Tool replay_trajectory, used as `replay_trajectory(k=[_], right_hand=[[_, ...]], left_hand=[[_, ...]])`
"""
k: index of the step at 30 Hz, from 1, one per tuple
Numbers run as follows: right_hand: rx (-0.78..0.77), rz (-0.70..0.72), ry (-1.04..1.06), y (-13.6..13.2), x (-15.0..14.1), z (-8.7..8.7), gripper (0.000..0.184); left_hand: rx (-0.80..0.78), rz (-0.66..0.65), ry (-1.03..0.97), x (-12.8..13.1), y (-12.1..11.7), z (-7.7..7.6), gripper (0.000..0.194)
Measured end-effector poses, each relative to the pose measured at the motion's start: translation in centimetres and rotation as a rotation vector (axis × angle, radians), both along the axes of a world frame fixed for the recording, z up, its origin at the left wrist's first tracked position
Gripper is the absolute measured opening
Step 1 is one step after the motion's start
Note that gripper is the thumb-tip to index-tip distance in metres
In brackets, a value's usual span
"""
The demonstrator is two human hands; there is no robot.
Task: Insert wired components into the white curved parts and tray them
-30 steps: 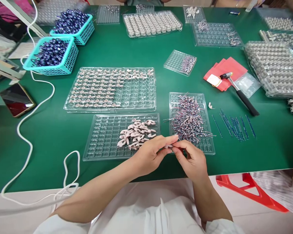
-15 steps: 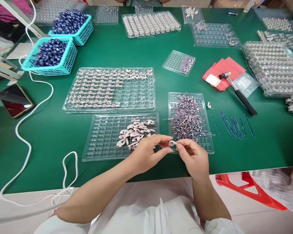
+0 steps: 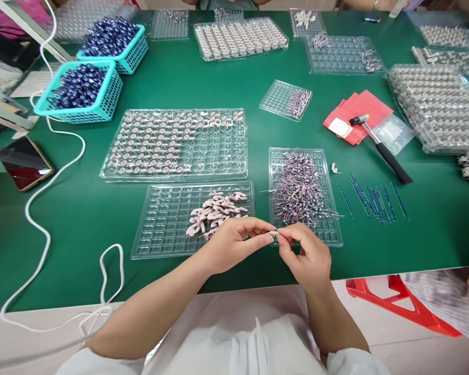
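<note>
Between my hands is a small pale pink earphone shell [image 3: 273, 234], partly hidden by fingers. My left hand [image 3: 238, 244] pinches it from the left, and my right hand [image 3: 305, 251] grips its other end with thumb and fingertips. Just behind my left hand, a heap of similar earphone shells [image 3: 214, 211] lies on a clear tray [image 3: 160, 221]. Beyond my right hand, a second clear tray [image 3: 329, 182] carries a tangled pile of small wired parts [image 3: 299, 190].
A larger clear tray [image 3: 219, 148] holds rows of shells. Thin blue strips [image 3: 361, 195], a hammer [image 3: 386, 156] and red packets [image 3: 369, 112] lie right. Turquoise baskets [image 3: 109, 99] of dark blue parts, a phone [image 3: 25, 162] and a white cable [image 3: 45, 229] are left.
The earphone shell has turned between my fingers, so its round opening no longer shows. My right hand has shifted slightly left, closer to my left hand.
</note>
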State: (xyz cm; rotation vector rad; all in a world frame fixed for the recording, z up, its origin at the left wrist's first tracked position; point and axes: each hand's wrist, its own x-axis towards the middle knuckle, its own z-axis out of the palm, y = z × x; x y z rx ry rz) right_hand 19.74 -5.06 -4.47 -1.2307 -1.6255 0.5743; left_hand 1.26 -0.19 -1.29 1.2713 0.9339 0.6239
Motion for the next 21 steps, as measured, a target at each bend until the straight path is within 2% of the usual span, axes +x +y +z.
replay_trajectory(k=[4, 10, 21], right_hand=[[-0.014, 0.051, 0.125, -0.21, 0.22, -0.19, 0.035], [-0.031, 0.078, 0.209, -0.34, 0.36, -0.08, 0.035], [-0.050, 0.093, 0.199, -0.42, 0.52, 0.24, 0.035]], left_hand=[[0.003, 0.028, -0.039, -0.01, -0.01, 0.14, 0.017], [0.081, 0.036, -0.043, -0.09, -0.06, 0.28, 0.013], [0.365, 0.000, -0.010, -0.22, -0.09, 0.32, 0.015]])
